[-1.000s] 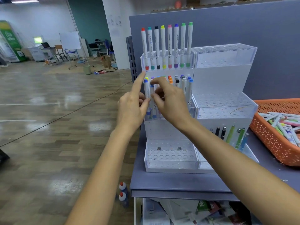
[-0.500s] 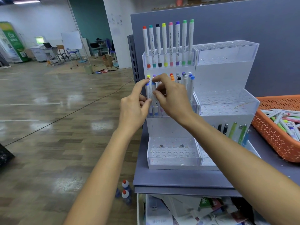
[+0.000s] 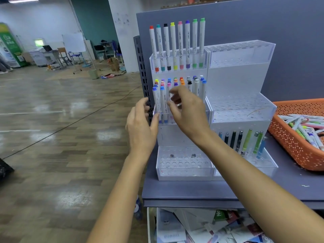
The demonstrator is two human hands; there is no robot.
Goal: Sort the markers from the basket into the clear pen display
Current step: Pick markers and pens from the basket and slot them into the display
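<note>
Hovering loose and empty, left hand (image 3: 142, 125) and right hand (image 3: 188, 111) face two full-looking rows in the clear plastic pen display (image 3: 240, 55); rightward, the orange plastic basket (image 3: 298, 102) holds many white markers (image 3: 305, 128).

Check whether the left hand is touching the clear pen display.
Cannot tell. In the head view the left hand has its thumb overlapping the middle tier's left corner of the clear pen display, but blur hides any contact or gap.
</note>
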